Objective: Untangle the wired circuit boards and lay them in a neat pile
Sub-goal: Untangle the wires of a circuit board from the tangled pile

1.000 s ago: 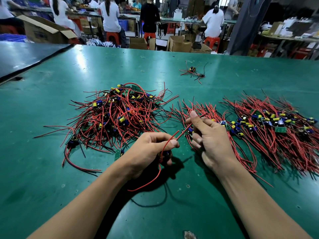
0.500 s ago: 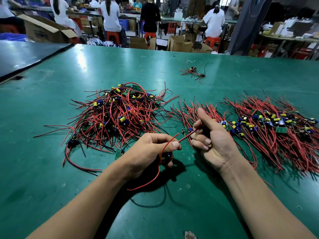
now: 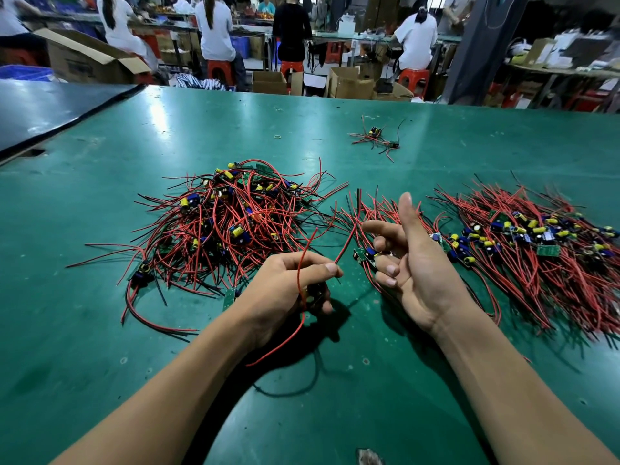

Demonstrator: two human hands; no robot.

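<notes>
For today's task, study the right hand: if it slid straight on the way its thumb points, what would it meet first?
Most likely the red wires of the middle pile, just beyond the right hand; its height above the table is unclear.

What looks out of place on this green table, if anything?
A small stray clump of red-and-black-wired circuit boards lies alone far out on the green table, well apart from the tangled heap at left and the straightened pile at right.
</notes>
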